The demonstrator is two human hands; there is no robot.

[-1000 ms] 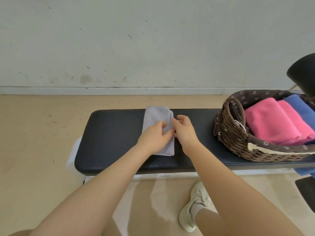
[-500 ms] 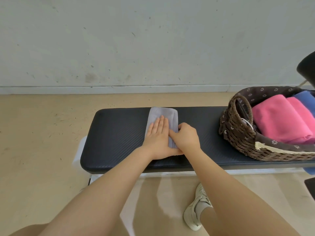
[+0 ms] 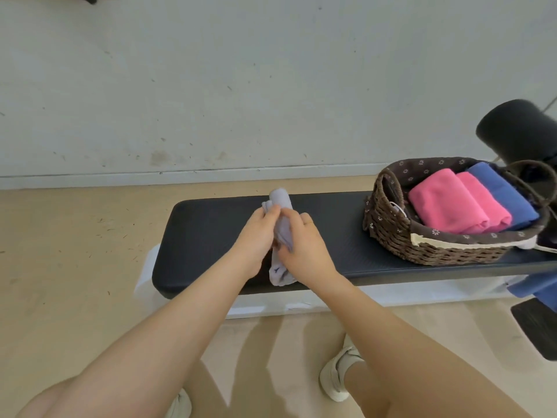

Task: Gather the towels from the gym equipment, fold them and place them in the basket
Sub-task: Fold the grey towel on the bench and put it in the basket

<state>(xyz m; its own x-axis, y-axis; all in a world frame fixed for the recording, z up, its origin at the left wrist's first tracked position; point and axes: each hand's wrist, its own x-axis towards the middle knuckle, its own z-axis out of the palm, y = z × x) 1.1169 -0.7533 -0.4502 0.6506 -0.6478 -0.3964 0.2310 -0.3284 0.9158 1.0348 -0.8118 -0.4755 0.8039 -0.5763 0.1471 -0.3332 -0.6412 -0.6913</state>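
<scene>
fingers point(image 3: 272, 213) of left hand point(image 3: 256, 233) and right hand point(image 3: 304, 248) clenched around lilac towel point(image 3: 281, 233), sandwiched between them over bench point(image 3: 211, 233), well left of basket point(image 3: 391, 233).

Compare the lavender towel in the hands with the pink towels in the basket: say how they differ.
The lavender towel is pale purple; the pink towels are bright pink. The lavender towel is over the black bench, gripped by the left hand and the right hand; the pink towels lie in the wicker basket, untouched. The lavender towel looks bunched; the pink towels are neatly folded. Both are soft cloth.
</scene>
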